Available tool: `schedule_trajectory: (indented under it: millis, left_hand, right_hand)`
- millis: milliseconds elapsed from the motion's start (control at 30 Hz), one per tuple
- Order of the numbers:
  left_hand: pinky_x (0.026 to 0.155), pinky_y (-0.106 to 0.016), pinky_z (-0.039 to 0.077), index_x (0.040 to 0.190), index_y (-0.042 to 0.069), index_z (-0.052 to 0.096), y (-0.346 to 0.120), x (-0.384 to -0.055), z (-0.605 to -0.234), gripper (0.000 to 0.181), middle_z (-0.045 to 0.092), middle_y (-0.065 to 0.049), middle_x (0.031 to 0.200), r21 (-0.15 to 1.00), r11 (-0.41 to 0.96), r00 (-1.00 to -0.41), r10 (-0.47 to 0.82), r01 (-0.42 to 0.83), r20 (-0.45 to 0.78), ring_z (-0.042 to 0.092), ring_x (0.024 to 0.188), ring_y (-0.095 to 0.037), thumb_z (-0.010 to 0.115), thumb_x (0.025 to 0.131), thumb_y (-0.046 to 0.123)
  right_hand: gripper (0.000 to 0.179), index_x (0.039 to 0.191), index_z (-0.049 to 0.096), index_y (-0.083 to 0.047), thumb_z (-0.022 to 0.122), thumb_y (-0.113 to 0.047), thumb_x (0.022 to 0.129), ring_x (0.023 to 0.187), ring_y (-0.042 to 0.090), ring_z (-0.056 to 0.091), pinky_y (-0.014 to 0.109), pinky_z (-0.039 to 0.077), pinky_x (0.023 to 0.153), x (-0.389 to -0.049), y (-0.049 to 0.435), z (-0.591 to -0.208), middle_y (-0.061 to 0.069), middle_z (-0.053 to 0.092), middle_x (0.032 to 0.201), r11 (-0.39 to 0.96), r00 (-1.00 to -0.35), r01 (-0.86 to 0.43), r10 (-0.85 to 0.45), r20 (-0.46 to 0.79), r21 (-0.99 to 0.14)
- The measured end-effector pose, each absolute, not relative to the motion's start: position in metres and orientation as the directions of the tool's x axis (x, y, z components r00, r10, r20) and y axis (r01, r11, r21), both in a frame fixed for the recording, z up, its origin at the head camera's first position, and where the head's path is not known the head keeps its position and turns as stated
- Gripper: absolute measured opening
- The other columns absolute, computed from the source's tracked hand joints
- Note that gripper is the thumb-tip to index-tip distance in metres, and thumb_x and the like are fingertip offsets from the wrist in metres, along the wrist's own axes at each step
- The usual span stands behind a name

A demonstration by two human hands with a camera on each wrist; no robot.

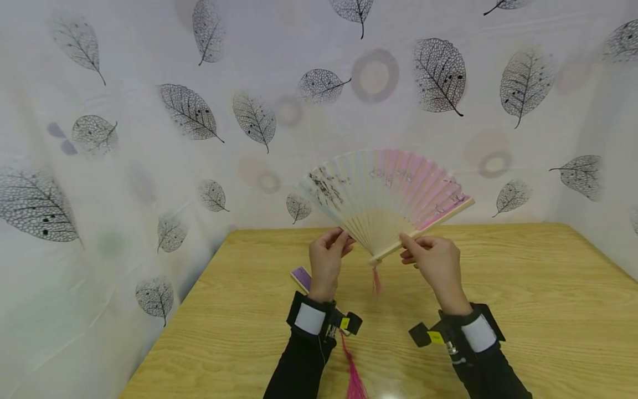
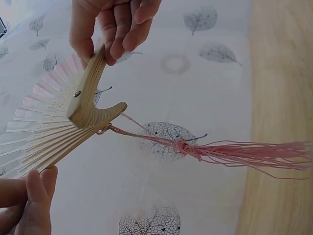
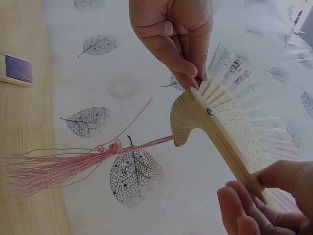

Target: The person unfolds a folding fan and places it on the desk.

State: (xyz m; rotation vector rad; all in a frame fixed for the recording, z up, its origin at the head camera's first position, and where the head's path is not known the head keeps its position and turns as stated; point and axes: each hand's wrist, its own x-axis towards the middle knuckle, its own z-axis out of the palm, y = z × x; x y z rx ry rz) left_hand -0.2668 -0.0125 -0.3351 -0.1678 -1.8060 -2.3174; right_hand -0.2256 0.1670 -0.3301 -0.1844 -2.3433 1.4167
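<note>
A folding fan point(image 1: 386, 191) is spread wide above the table, its cloth pale on one side and pink on the other, with flowers and dark branches. My left hand point(image 1: 329, 260) pinches the edge rib on the pale side between thumb and fingers. On the pink side, my right hand point(image 1: 438, 269) grips the thick outer guard. In the right wrist view, a metal rivet point(image 3: 210, 111) joins the pale wooden ribs. From the handle end hangs a pink tassel point(image 2: 234, 152) with a knotted cord.
On the wooden table point(image 1: 239, 321) lies a purple folded fan point(image 1: 301, 277), partly hidden behind my left wrist. A magenta tassel point(image 1: 355, 377) lies near the front edge, beside the left sleeve. Behind the table hangs a white curtain point(image 1: 319, 33) printed with leaves.
</note>
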Motion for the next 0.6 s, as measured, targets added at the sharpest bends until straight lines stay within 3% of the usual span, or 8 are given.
schedule_trajectory:
  millis: [600]
  left_hand:
    - [0.064, -0.014, 0.055, 0.104, -0.013, 0.06, -0.0126, -0.2678, -0.3357, 0.021, 0.065, -0.004, 0.08, 0.927, -0.298, -0.973, -0.108, 0.229, 0.205, 0.064, 0.067, -0.006, 0.058, 0.088, 0.001]
  right_hand:
    - [0.048, 0.085, 0.071, 0.0, 0.06, -0.047, 0.085, 0.054, 0.003, 0.064, 0.018, 0.053, 0.052, -0.2276, 0.1694, -0.3295, 0.002, 0.07, 0.066, 0.433, -0.926, -0.066, 0.309, 0.217, -0.899]
